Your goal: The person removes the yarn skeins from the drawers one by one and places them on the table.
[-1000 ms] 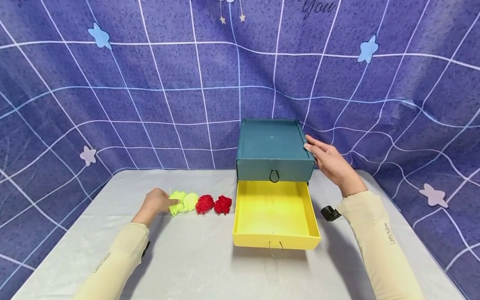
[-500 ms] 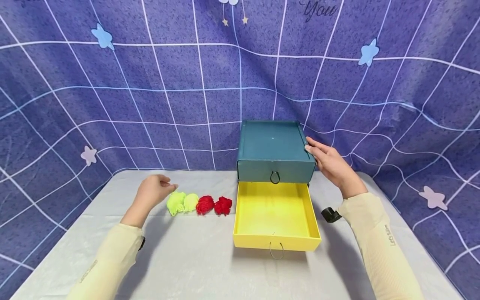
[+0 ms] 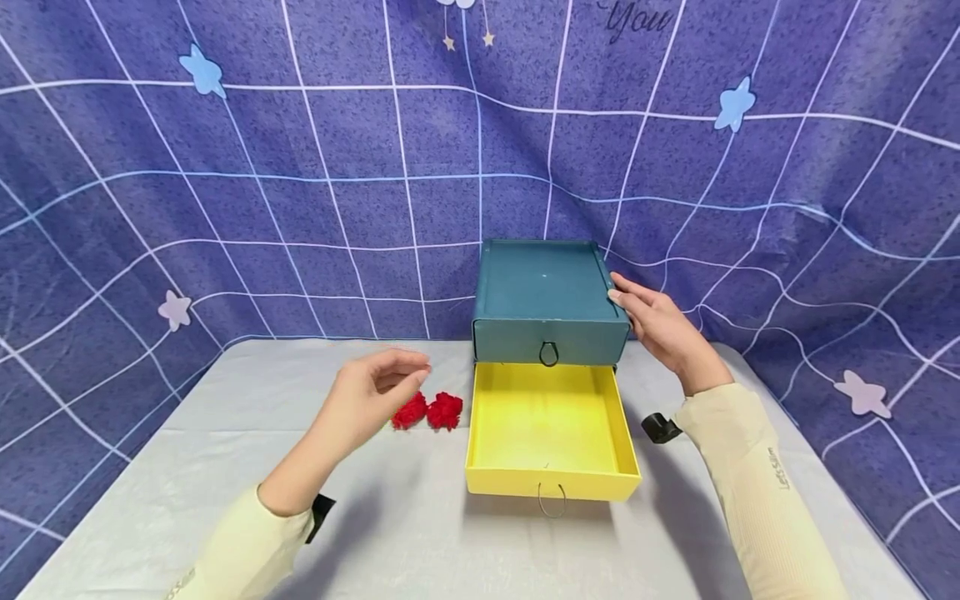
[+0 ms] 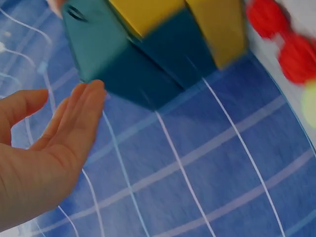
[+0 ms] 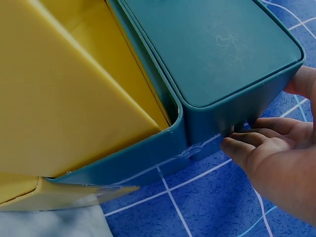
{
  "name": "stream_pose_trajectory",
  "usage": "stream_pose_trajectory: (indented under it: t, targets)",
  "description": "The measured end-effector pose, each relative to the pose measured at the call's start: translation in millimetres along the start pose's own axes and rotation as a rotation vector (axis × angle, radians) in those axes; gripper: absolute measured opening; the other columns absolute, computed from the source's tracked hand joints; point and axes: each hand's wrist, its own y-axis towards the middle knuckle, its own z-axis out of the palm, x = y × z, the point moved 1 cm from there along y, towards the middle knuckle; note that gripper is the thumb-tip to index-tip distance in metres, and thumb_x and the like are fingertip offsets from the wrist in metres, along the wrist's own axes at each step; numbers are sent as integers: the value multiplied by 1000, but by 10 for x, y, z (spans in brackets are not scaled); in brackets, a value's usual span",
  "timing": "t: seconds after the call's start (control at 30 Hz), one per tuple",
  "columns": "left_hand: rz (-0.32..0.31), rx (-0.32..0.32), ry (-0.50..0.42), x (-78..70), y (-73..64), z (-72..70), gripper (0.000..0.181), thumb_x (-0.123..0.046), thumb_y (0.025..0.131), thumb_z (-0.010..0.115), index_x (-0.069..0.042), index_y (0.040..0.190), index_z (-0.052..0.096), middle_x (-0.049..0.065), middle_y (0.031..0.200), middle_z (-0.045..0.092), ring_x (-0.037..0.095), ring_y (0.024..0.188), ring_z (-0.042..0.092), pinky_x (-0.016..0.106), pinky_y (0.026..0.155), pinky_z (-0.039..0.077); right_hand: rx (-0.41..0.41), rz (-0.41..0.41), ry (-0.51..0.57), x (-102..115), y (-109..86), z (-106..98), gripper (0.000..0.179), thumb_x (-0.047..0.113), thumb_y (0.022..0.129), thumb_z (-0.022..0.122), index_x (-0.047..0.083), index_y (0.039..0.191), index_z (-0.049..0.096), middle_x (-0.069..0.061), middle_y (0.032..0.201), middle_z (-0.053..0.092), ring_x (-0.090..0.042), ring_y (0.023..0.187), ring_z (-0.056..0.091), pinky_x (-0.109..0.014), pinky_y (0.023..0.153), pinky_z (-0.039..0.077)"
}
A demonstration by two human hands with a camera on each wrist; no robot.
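Observation:
In the head view, my left hand [image 3: 378, 390] hovers over the table, its fingers extended and nothing held. Two red yarn balls [image 3: 445, 411] lie just beyond its fingertips. The hand hides the yellow-green yarn balls beside them in the head view; a pale yellow-green ball [image 4: 310, 104] shows at the edge of the left wrist view. My right hand [image 3: 663, 332] rests against the right side of a teal drawer box [image 3: 551, 279], fingers fairly straight along its upper edge. Below the teal top drawer, a yellow drawer [image 3: 551, 425] is pulled out with nothing inside.
A thin loop handle [image 3: 553, 504] hangs from the yellow drawer, and a black loop [image 3: 549, 353] from the teal front. A grey-white cloth [image 3: 420, 533] covers the table. Behind hangs a blue gridded curtain [image 3: 337, 125] with stars.
My left hand has let go of the yellow-green yarn at the left end of the row. It has lifted and moved right towards the box. My right hand has stayed in place.

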Motion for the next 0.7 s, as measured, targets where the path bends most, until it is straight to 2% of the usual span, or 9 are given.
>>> stream_pose_trajectory:
  t: [0.2, 0.4, 0.53, 0.7]
  targets:
    - [-32, 162, -238, -238, -167, 215, 23, -12, 91, 66, 2, 109, 67, 13, 103, 71, 17, 91, 69, 25, 79, 57, 1, 1, -4, 8, 11, -3, 67, 29, 100, 50, 10, 154, 14, -6, 161, 4, -13, 145, 6, -37, 119, 9]
    - [-89, 332, -437, -410, -312, 414, 25, -10, 92, 65, 5, 111, 66, 19, 105, 69, 31, 98, 68, 31, 86, 55, 3, -4, 3, 9, 22, -6, 67, 28, 100, 50, 10, 154, 14, -7, 161, 4, -12, 144, 9, -36, 119, 11]
    - [-161, 455, -517, -434, -416, 589, 25, -7, 93, 63, 7, 113, 65, 21, 106, 69, 32, 99, 67, 33, 85, 56, 6, -5, 3, 10, 24, -6, 68, 29, 100, 51, 10, 154, 14, -7, 161, 4, -12, 144, 8, -36, 119, 11]
    - [-214, 579, -505, -367, -534, 795, 22, -4, 92, 61, 6, 111, 66, 16, 104, 71, 19, 93, 69, 25, 81, 56, 3, -1, -2, 4, 11, -2, 67, 28, 100, 51, 10, 154, 14, -6, 161, 4, -12, 144, 8, -36, 119, 11]
